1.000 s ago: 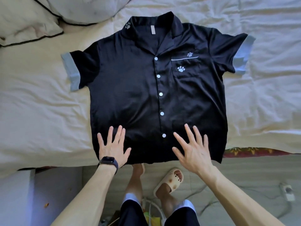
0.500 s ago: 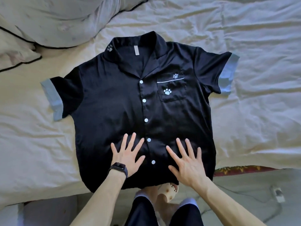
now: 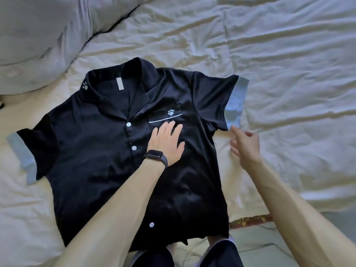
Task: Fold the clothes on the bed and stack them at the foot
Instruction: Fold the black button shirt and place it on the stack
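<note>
A black short-sleeved button shirt (image 3: 92,157) with light blue cuffs and white paw prints lies flat, front up, on the bed, its collar toward the pillows. My left hand (image 3: 167,139), with a dark watch on the wrist, lies flat with fingers spread on the chest pocket. My right hand (image 3: 244,145) hovers open beside the shirt's right side, its fingertips just below the blue cuff of the right sleeve (image 3: 235,101), holding nothing.
The cream sheet (image 3: 289,74) is wrinkled across the bed. Grey pillows (image 3: 44,31) lie at the top left. The bed's near edge, with a patterned red strip (image 3: 250,221), runs at the bottom right, and my legs stand against it.
Both hands have left the shirt's lower hem. The left slid up to the chest pocket and the right swung out toward the right sleeve. The view has moved closer over the bed.
</note>
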Demonstrator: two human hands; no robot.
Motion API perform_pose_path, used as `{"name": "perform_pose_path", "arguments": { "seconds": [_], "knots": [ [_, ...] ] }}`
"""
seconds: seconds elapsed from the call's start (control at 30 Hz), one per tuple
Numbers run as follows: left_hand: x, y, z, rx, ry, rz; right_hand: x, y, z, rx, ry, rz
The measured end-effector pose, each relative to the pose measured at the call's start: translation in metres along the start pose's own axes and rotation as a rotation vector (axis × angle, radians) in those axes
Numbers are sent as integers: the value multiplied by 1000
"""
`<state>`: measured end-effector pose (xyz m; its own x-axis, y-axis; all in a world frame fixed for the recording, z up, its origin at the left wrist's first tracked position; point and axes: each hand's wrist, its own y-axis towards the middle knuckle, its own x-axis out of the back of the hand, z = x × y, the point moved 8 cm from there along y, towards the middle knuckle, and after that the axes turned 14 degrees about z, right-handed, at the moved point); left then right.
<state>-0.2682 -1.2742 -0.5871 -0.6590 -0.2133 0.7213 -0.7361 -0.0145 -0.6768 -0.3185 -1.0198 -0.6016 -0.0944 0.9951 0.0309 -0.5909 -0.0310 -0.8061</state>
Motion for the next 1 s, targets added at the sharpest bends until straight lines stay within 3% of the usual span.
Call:
{"name": "perform_pose_path", "arguments": {
  "seconds": [0.13,0.33,0.53,0.7,0.87,1.0],
  "knots": [
    [45,67,-64,-63,-69,7,3,36,14,-37,54,80],
    [112,163,-142,-159,72,12,12,53,-6,-57,27,111],
    [142,225,-161,-127,87,23,16,61,-18,-79,9,79],
    [153,240,-155,-86,19,-1,24,56,-20,-89,108,-76],
    [138,243,-167,-96,-97,165,22,54,-15,-103,101,-93],
    [147,245,-180,-122,-66,196,25,52,-11,-101,90,-67]
  ]
}}
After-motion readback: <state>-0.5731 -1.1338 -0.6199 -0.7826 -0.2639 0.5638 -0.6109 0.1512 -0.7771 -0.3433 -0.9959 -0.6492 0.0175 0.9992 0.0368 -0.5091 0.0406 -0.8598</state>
